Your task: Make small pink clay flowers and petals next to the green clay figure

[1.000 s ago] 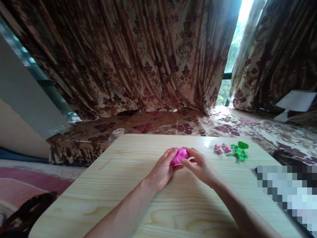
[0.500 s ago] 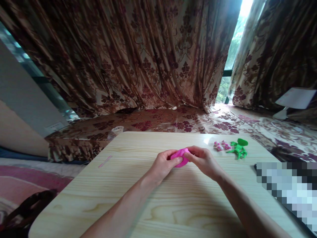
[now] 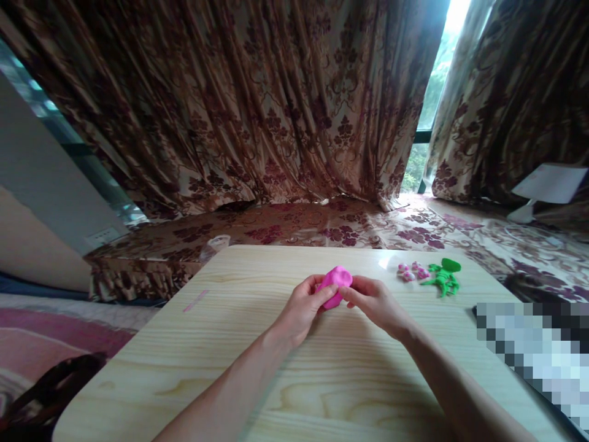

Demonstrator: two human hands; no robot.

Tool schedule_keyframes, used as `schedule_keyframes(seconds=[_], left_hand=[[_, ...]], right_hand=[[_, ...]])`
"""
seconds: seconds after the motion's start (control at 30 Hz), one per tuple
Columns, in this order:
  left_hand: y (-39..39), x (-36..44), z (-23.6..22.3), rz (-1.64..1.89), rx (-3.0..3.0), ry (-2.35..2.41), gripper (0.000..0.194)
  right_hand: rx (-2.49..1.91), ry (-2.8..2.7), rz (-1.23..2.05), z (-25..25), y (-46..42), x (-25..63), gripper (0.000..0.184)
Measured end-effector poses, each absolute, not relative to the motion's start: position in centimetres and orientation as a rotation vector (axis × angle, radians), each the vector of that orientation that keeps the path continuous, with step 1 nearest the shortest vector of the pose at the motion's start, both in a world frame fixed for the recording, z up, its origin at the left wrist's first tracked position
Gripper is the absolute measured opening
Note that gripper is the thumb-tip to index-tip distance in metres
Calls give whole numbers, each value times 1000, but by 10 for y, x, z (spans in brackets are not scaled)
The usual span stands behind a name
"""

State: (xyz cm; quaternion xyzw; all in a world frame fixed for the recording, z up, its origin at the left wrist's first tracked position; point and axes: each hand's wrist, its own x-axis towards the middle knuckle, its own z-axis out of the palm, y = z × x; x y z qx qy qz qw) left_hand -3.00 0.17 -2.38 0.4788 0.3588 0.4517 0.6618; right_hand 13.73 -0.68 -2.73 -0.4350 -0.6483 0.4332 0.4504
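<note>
A bright pink lump of modelling clay (image 3: 339,277) is held above the middle of the table, between my two hands. My left hand (image 3: 307,302) grips its left side, thumb across the front and fingers behind. On the right side, the thumb and fingers of my right hand (image 3: 368,296) pinch the lump's edge. Part of the clay is hidden by the fingers. Off to the right lie several small pink-and-white balls (image 3: 407,273). Beside them are green clay-like pieces (image 3: 444,282), some thin and branching, with a flat oval at the back.
The pale wooden table (image 3: 221,362) has a rounded far-left corner, with a clear plastic cup (image 3: 215,247) just beyond it. A pink strip mark (image 3: 196,301) shows on the left tabletop. A dark-edged, pixelated object (image 3: 529,356) lies at right. A white lamp (image 3: 547,184) stands behind.
The pink clay has been turned in my hands and now stands taller, its upper end rising above my thumbs. My right hand has shifted slightly down along it.
</note>
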Motion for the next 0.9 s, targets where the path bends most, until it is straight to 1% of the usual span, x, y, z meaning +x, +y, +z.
schedule_keyframes(seconds=[0.2,0.37,0.53,0.67,0.83,0.9], left_hand=[[3,-34,-24,908,1194,797,34],[6,-36,-24,929,1231,853,33],[4,-34,-24,946,1332,894,32],[-1,-32,-23,877,1402,872,26],[-6,-32,-19,768,1420,811,22],[-5,-31,-20,780,1426,835,23]], right_hand=[[-1083,-1544,1061,-32,-5,136,36],[-1115,-1507,1053,-33,-3,139,35],[-1093,-1536,1066,-23,-9,140,43],[-1072,-1603,1032,-20,-12,138,31],[-1121,-1527,970,-23,-10,140,34],[-1100,-1480,1010,-22,-9,142,35]])
